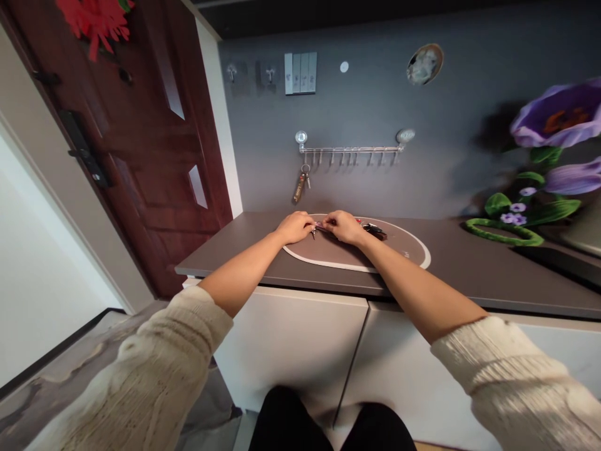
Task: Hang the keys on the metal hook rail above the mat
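Note:
Both my hands meet over an oval grey mat with a pale rim on the dark cabinet top. My left hand and my right hand are closed in pinches on a small bunch of keys held between them; a small metal piece hangs down from it. A dark key fob or second bunch lies on the mat just right of my right hand.
A chrome hook rail is fixed to the grey wall, with one key tag hanging from its left end. A dark red door stands at left. Purple artificial flowers occupy the right end of the cabinet top.

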`<state>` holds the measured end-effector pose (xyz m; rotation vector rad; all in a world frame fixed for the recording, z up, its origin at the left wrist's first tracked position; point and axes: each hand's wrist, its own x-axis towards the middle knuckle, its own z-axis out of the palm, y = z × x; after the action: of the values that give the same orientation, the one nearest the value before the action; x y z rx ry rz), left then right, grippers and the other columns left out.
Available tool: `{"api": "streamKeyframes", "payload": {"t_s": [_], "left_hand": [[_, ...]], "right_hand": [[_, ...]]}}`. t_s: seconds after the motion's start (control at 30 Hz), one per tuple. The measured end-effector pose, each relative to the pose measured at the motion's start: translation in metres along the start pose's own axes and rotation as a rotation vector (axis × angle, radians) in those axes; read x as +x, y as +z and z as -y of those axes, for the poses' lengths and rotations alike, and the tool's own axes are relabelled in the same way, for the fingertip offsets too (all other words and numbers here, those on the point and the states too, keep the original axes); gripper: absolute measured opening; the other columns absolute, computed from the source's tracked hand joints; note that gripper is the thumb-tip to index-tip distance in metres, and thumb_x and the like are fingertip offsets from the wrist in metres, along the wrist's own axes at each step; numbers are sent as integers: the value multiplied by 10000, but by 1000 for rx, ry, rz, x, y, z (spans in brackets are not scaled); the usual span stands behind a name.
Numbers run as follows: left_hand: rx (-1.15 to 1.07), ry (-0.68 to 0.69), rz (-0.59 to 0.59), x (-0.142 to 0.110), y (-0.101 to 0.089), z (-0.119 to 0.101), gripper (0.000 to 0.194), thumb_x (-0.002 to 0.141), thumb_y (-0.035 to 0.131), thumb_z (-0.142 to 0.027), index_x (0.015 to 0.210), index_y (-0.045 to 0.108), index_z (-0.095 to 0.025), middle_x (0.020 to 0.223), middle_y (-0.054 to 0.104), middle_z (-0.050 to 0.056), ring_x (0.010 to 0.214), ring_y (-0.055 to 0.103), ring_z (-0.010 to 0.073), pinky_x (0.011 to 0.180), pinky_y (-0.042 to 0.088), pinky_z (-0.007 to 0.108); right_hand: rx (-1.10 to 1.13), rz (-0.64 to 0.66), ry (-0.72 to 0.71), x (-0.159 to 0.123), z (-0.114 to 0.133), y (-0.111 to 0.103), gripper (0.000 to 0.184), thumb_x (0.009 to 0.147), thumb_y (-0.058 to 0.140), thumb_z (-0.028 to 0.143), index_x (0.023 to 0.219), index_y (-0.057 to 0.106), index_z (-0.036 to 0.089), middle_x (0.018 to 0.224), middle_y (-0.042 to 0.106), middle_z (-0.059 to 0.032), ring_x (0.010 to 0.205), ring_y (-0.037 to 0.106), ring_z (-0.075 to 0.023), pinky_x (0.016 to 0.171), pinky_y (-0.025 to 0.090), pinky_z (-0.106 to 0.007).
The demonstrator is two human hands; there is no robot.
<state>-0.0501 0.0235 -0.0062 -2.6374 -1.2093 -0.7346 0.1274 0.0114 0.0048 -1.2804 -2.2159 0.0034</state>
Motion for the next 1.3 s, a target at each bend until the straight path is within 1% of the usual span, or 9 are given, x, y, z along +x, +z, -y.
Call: {"api": "streamKeyframes", "payload": {"t_s": [0.17, 0.4, 0.53, 0.63, 0.83, 0.97, 1.07, 1.17, 1.3], "left_hand": [[-60, -27, 23, 2, 4, 2, 266, 791, 455, -269, 920, 679, -206, 858, 602, 50, 786, 553, 154, 755, 419, 266], [-176, -68, 46, 4, 3, 1, 258, 739, 454, -185, 849, 688, -187, 843, 596, 36, 739, 543, 139, 733, 415, 254], [-252, -75, 65, 2, 0, 0, 222, 728, 471, -230, 772, 680, -173, 799, 584, 23, 702, 533, 128, 707, 411, 249], [-264, -43, 71, 1, -3, -1, 197, 710, 505, -271, 721, 669, -161, 761, 568, 18, 682, 526, 125, 688, 409, 247], [-252, 13, 46, 0, -3, 0, 163, 681, 571, -300, 677, 646, -155, 754, 553, 18, 691, 512, 122, 672, 402, 239], [-232, 53, 45, 0, -4, 0, 134, 704, 556, -250, 682, 649, -156, 755, 555, 19, 732, 513, 127, 713, 399, 246], [-236, 45, 34, 0, -7, -3, 137, 719, 544, -238, 690, 646, -151, 747, 546, 19, 752, 508, 130, 737, 399, 251], [-262, 26, -4, 0, -9, -4, 155, 744, 525, -248, 728, 639, -145, 766, 541, 22, 743, 498, 123, 735, 399, 252], [-296, 48, -59, 2, -9, -3, 161, 767, 498, -250, 762, 619, -144, 787, 547, 21, 752, 490, 120, 737, 391, 250]], "right_hand": [[11, 25, 4, 4, 1, 1, 135, 744, 564, 211, 749, 692, 169, 790, 684, -44, 687, 567, -130, 635, 373, -206], [-16, 59, -10, 6, 0, 2, 132, 703, 592, 160, 759, 710, 186, 797, 695, -39, 705, 589, -144, 662, 390, -215], [-14, 68, 12, 7, -2, 3, 138, 700, 590, 153, 760, 712, 175, 783, 694, -48, 686, 589, -150, 645, 390, -225], [-21, 66, 18, 7, -2, 3, 132, 698, 593, 162, 751, 712, 182, 787, 696, -43, 691, 589, -147, 638, 388, -218], [-42, 65, 3, 8, -3, 3, 136, 705, 588, 180, 758, 713, 188, 779, 696, -40, 677, 585, -139, 638, 386, -213], [-50, 67, -7, 8, -4, 3, 139, 697, 591, 177, 762, 713, 197, 782, 697, -30, 694, 588, -138, 648, 389, -209], [-46, 69, -13, 7, -3, 2, 141, 700, 588, 180, 765, 711, 193, 798, 698, -32, 704, 589, -139, 654, 392, -208], [-46, 60, -15, 7, -3, 1, 146, 703, 584, 185, 779, 709, 185, 818, 695, -40, 718, 589, -142, 670, 394, -212], [-30, 32, -35, 6, -1, 0, 147, 706, 582, 191, 789, 702, 176, 823, 689, -46, 722, 581, -142, 678, 393, -216]]}}
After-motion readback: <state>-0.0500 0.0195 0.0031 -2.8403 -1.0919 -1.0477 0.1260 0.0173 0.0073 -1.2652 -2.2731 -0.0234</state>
